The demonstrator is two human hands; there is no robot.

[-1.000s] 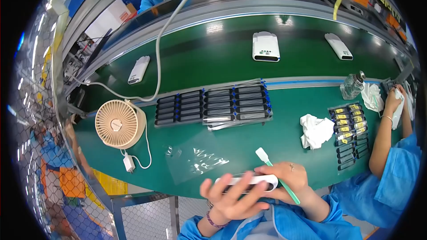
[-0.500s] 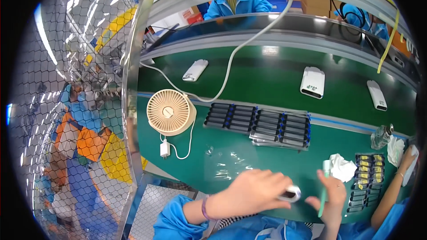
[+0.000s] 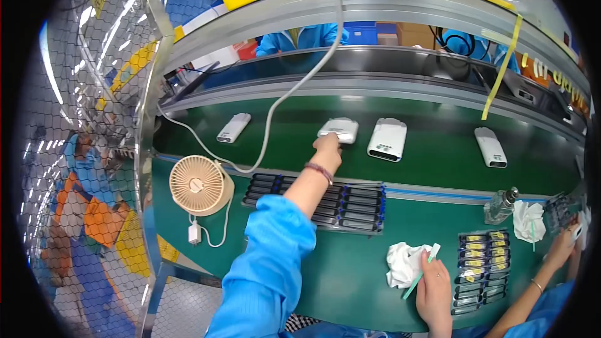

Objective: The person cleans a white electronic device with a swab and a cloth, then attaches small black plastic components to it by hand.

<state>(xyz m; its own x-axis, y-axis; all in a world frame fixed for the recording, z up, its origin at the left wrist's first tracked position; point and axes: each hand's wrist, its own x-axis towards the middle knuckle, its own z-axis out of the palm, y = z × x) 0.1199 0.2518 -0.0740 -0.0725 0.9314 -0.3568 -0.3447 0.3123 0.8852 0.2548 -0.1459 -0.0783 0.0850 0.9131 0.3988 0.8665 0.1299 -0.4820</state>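
My left hand (image 3: 327, 148) reaches far out over the dark green belt (image 3: 282, 128). Its fingers are closed on the near end of a white flat device (image 3: 339, 128); the fingertips are partly hidden. In my right hand (image 3: 435, 288), near the front of the table, is a slim green stick with a white tip (image 3: 433, 251), pinched between thumb and fingers. Just left of that hand lies a crumpled white cloth (image 3: 402, 263). Beneath my left forearm, trays of black parts (image 3: 360, 206) are partly covered.
Other white devices (image 3: 387, 139) rest on the belt. A beige fan (image 3: 199, 183) with a white cable stands at left. Right are a glass bottle (image 3: 501, 205), black parts with yellow labels (image 3: 481, 263), and a co-worker's hand (image 3: 561, 247). A metal frame with mesh (image 3: 150, 106) borders the left.
My left hand has moved forward from the table's front to the belt, carrying the white device. My right hand has shifted slightly left and down, still with the green stick. The view has shifted too.
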